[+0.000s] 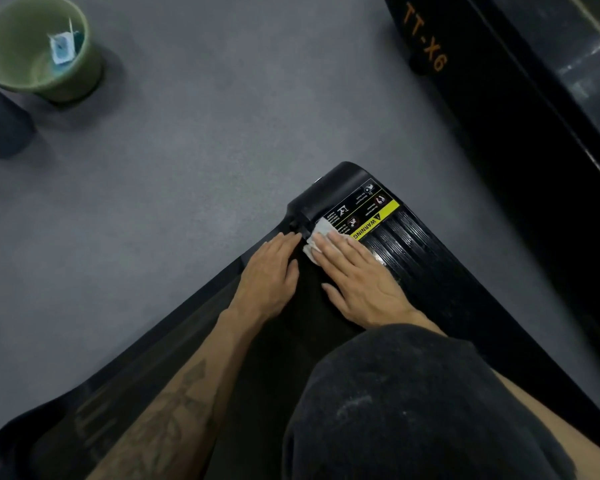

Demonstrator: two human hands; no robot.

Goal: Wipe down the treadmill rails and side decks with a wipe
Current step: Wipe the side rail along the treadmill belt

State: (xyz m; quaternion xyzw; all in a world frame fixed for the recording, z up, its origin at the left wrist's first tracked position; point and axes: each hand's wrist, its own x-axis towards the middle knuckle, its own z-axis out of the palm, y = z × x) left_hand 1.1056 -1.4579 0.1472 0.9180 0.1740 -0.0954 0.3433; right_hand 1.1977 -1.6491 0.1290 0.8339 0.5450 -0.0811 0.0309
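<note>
My dark-clad knee [413,403] hides the near deck; I cannot read the small print on the warning label [364,216]. A crumpled white wipe [317,237] lies on the black treadmill's [430,271] rear corner, pressed flat under my right hand's [357,275] straight fingers. My left hand [271,271] rests flat beside it, holding nothing. A green bin [39,50] on the grey floor [194,133] holds a small white-and-blue scrap.

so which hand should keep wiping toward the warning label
Right. The right hand already lies flat on the wipe, right beside the warning label. The left hand rests bare on the treadmill edge.
</note>
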